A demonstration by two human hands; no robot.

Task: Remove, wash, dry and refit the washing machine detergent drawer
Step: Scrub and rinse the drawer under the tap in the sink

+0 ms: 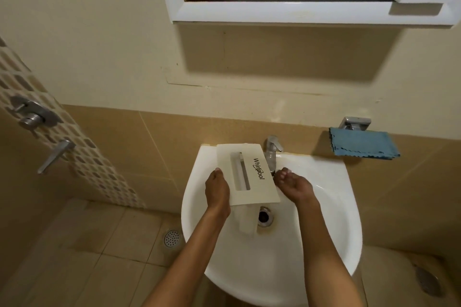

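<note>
Over the back rim of the white ceramic basin (324, 169), I judge the cream plastic detergent drawer (224, 159) out and mid-wash: left hand (217, 192) gripping it, right hand (293, 185) curled alongside, hold unclear; drying, refitting remain.

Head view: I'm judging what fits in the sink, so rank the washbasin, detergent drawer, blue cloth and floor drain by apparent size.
1. washbasin
2. detergent drawer, its body partly hidden
3. blue cloth, close to the drawer's size and farther away, so that order is unsure
4. floor drain
</note>
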